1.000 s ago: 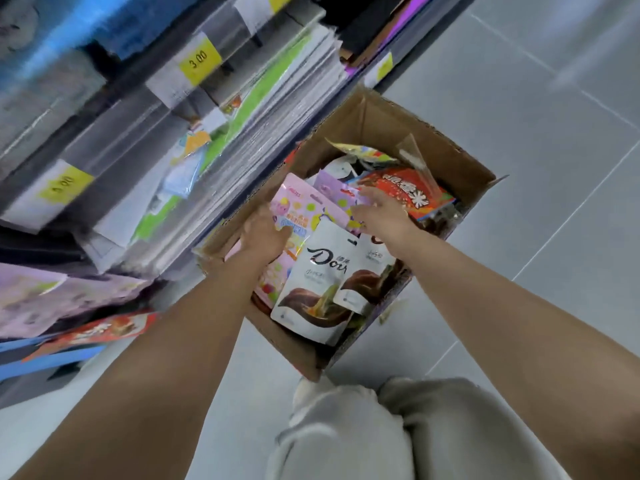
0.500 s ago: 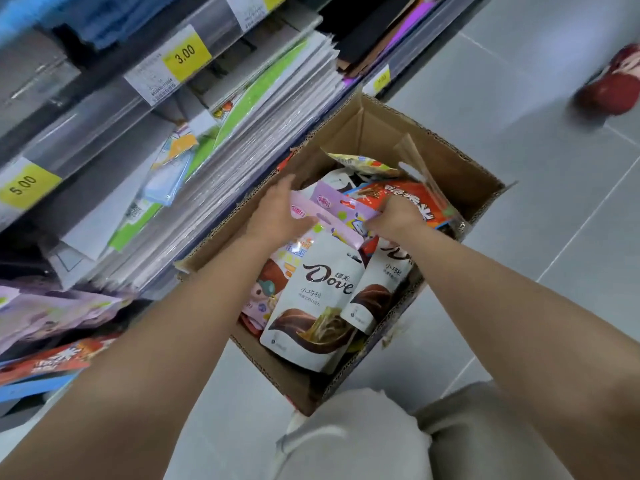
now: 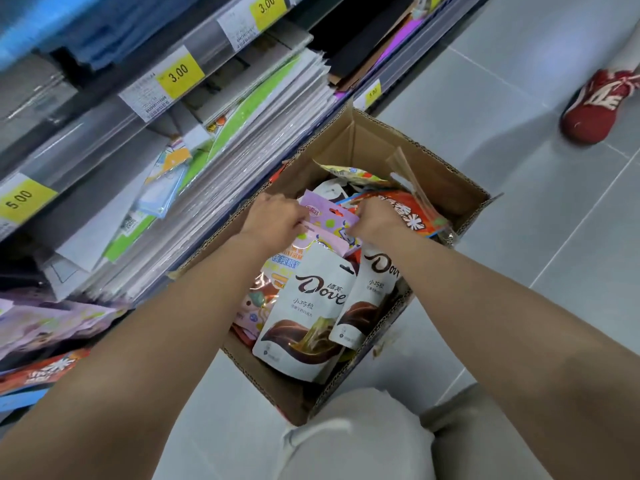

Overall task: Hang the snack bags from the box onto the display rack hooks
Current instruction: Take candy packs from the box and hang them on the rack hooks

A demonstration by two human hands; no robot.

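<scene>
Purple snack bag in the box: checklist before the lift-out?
1. Left hand on the purple snack bag: ok, fingers curled at its left edge.
2. Right hand on it: ok, fingers curled at its right edge.
3. Bag free to lift: cannot tell, its lower part is buried under other bags, with a Dove bag on top of the pile.
4. Neighbour clear: cannot tell, the orange bag sits tight against the right hand.
5. Box open on top: ok.
6. Free rack hook: cannot tell, none in view.
</scene>
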